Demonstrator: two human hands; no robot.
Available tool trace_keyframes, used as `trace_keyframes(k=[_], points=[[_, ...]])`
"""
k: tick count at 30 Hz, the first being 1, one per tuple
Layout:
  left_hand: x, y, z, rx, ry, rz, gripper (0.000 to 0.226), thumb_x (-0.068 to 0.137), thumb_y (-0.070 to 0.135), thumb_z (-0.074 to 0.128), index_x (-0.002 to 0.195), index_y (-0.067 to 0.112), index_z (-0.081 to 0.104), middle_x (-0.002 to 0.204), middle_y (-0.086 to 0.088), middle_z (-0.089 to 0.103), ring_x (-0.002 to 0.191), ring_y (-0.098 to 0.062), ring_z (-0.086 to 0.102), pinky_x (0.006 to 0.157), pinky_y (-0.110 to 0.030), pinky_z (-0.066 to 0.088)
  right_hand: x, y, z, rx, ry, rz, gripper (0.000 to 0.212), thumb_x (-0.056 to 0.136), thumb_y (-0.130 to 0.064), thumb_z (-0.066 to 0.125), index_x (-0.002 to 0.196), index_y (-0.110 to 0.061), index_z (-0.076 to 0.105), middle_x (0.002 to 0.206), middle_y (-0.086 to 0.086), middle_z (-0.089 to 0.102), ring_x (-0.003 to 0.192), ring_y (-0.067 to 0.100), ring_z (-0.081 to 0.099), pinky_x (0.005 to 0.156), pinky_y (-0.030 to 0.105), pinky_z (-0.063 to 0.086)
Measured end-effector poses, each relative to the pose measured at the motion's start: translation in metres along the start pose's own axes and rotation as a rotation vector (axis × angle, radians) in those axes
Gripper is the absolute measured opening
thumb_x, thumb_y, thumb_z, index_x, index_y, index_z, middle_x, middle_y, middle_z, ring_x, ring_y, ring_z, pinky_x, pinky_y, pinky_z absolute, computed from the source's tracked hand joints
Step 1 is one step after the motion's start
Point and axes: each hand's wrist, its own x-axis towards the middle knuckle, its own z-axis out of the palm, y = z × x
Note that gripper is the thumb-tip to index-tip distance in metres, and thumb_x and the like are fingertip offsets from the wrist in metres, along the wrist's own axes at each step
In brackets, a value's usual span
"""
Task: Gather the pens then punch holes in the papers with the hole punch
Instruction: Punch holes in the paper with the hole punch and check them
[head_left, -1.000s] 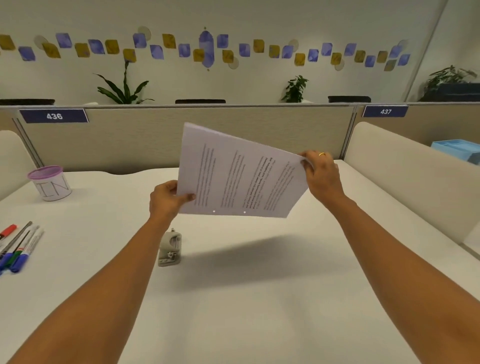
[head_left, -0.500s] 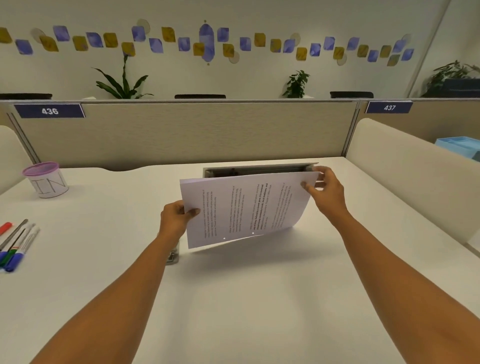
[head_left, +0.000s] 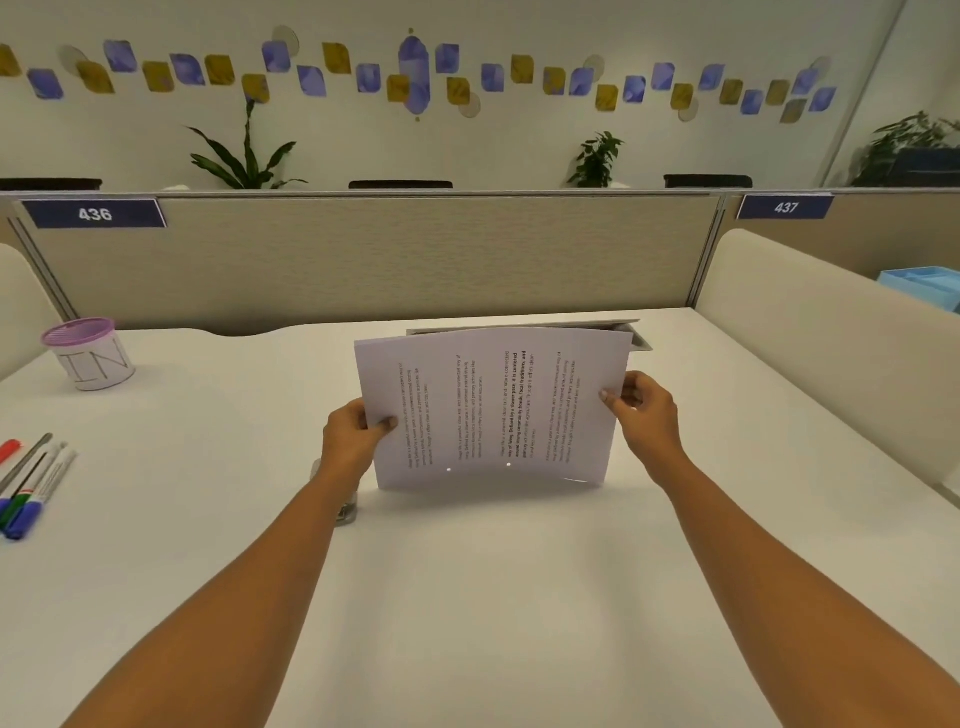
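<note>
White papers (head_left: 493, 410) stand crosswise, long axis left to right, both hands gripping the short edges; hole punch (head_left: 347, 506) lies beneath the nearer left hand (head_left: 353, 434); right hand (head_left: 644, 410) opposite.

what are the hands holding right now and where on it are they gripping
Both hands hold a stack of white printed papers with two punched holes near its lower edge. The left hand pinches the left edge, the right hand the right edge.
</note>
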Motion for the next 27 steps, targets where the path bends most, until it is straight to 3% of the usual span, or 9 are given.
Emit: trace_keyframes(k=[4,8,15,19,24,27], points=[[-0.005,-0.012,-0.001,-0.029,-0.022,-0.017,0.027,0.089,0.000,0.055,0.115,0.004,0.058,0.119,-0.014,0.063,0.103,-0.034,0.060,0.090,-0.043,0.049,-0.008,0.012,0.004,0.007,-0.067,0.072,0.024,0.089,-0.014,0.060,0.111,-0.004,0.057,0.116,0.014,0.064,0.100,0.028,0.060,0.092,0.043,0.051],[0.000,-0.007,-0.003,-0.048,-0.007,-0.004,0.025,0.089,0.001,0.055,0.114,0.005,0.059,0.118,-0.012,0.064,0.104,-0.036,0.061,0.092,-0.046,0.050,-0.005,0.007,0.005,0.033,-0.028,0.051,0.017,0.090,-0.014,0.058,0.106,-0.008,0.058,0.114,0.013,0.065,0.098,0.029,0.061,0.086,0.038,0.051],[-0.005,-0.007,0.002,-0.093,-0.047,0.011,0.030,0.087,0.011,0.060,0.116,0.011,0.055,0.113,-0.002,0.061,0.096,-0.025,0.060,0.088,-0.040,0.050,-0.008,0.014,0.005,0.044,-0.043,0.066,0.029,0.088,-0.017,0.061,0.115,-0.008,0.056,0.117,0.012,0.064,0.096,0.025,0.060,0.088,0.041,0.051],[-0.006,-0.010,0.003,-0.133,-0.038,0.015,0.023,0.088,0.009,0.059,0.111,0.009,0.061,0.107,-0.004,0.064,0.094,-0.025,0.061,0.076,-0.027,0.050,-0.010,0.019,0.007,0.024,-0.022,0.079,0.028,0.089,-0.015,0.060,0.115,-0.007,0.056,0.117,0.014,0.064,0.093,0.023,0.057,0.084,0.036,0.050],[-0.008,-0.011,0.004,-0.148,-0.022,0.002,0.024,0.088,0.007,0.058,0.112,0.007,0.062,0.107,-0.007,0.066,0.098,-0.030,0.063,0.088,-0.044,0.052,-0.010,0.024,0.011,-0.139,0.134,0.089,0.036,0.085,-0.014,0.064,0.117,-0.003,0.050,0.120,0.015,0.056,0.101,0.028,0.058,0.082,0.031,0.046],[-0.009,-0.010,0.007,-0.182,-0.010,-0.018,0.023,0.088,0.006,0.059,0.111,0.006,0.061,0.103,-0.009,0.067,0.095,-0.030,0.064,0.088,-0.047,0.053,-0.014,0.030,0.014,-0.282,0.206,0.084,0.038,0.084,-0.013,0.066,0.115,-0.001,0.047,0.120,0.018,0.049,0.101,0.032,0.057,0.079,0.032,0.044]])
